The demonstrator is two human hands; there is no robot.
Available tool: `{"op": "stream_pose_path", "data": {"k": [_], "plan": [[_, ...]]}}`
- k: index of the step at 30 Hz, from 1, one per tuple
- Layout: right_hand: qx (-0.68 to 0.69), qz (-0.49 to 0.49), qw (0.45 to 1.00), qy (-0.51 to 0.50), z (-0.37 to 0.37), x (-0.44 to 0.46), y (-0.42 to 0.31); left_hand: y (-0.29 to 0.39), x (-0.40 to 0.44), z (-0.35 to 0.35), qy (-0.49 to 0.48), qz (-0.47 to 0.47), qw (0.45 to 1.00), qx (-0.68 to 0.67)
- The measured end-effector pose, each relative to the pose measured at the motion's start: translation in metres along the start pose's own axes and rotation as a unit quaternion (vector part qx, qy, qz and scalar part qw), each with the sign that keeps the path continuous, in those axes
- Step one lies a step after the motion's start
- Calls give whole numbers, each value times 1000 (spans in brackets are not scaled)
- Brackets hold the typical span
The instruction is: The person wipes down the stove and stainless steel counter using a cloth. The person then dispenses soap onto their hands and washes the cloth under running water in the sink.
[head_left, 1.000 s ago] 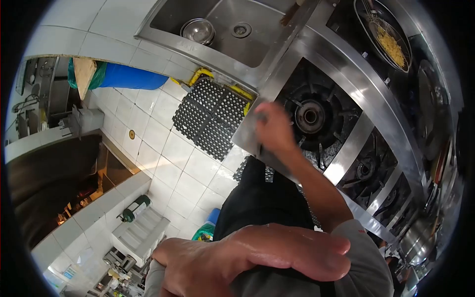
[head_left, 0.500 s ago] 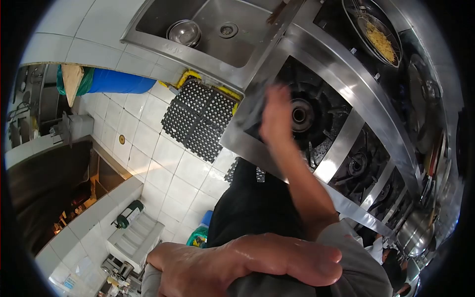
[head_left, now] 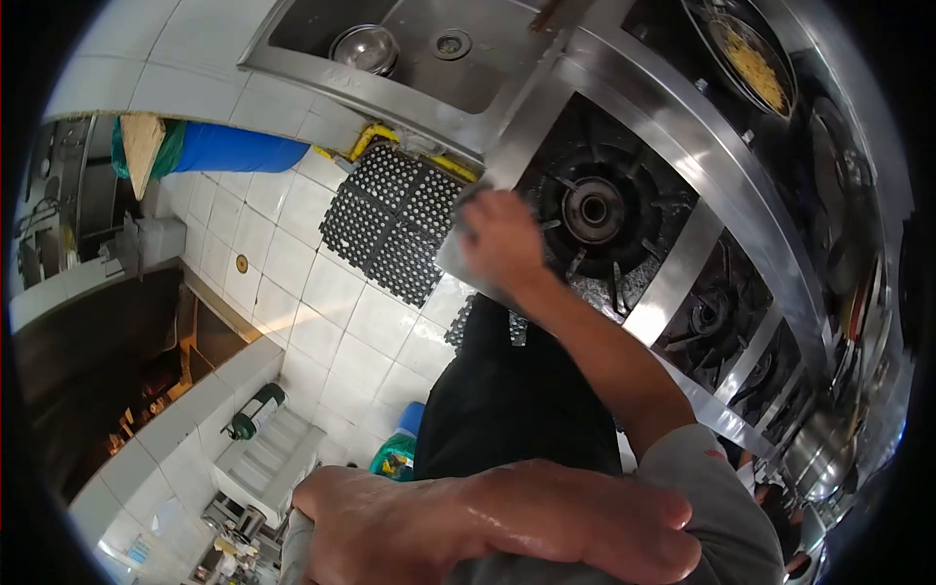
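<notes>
My right hand presses down on the near left corner of the steel stove, its fingers closed over a dark grey cloth. Motion smears both, and most of the cloth is under the hand. Just right of it is a black burner with its grate. My left hand is large and close to the camera at the bottom, in front of my body. Its fingers are bent and pressed together, with wet-looking skin. Whatever it may hold is hidden.
A steel sink with metal bowls adjoins the stove. At the back sits a pan of yellow food strips. More burners run to the right. A black perforated mat lies on the tiled floor.
My right hand has moved from beside the burner toward the stove's left corner, taking the cloth along. My left hand has barely shifted. The view has tilted slightly.
</notes>
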State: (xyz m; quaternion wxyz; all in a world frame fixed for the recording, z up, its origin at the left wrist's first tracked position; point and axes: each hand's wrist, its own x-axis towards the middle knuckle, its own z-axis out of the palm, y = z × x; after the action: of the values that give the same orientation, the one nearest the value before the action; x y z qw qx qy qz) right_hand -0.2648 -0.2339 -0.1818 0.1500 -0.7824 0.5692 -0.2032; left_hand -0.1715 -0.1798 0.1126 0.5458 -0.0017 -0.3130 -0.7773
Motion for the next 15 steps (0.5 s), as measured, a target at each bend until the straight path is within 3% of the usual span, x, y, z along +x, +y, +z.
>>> {"op": "stream_pose_path", "data": {"k": [1,3,6,10,12,14,15], "plan": [[80,-26,996,-16,10,-11,-12,-8,-1,2,-1,7,1000,9],[85,-31,995,-45,6,-39,-22,-26,-2,-4,-40,60,997,29],[79,-16,996,-47,-6,-93,-15,15,-27,-16,81,-93,979,164],[92,130,981,-108,-76,-229,34,20,-63,-91,132,-171,958,188],[30,235,953,-191,-119,-292,54,18,-104,-120,241,-215,930,177],[77,281,943,-159,-150,-340,86,11,-152,-145,351,-260,884,167],[178,422,875,-156,-167,-348,106,7,-178,-158,384,-287,865,149]]}}
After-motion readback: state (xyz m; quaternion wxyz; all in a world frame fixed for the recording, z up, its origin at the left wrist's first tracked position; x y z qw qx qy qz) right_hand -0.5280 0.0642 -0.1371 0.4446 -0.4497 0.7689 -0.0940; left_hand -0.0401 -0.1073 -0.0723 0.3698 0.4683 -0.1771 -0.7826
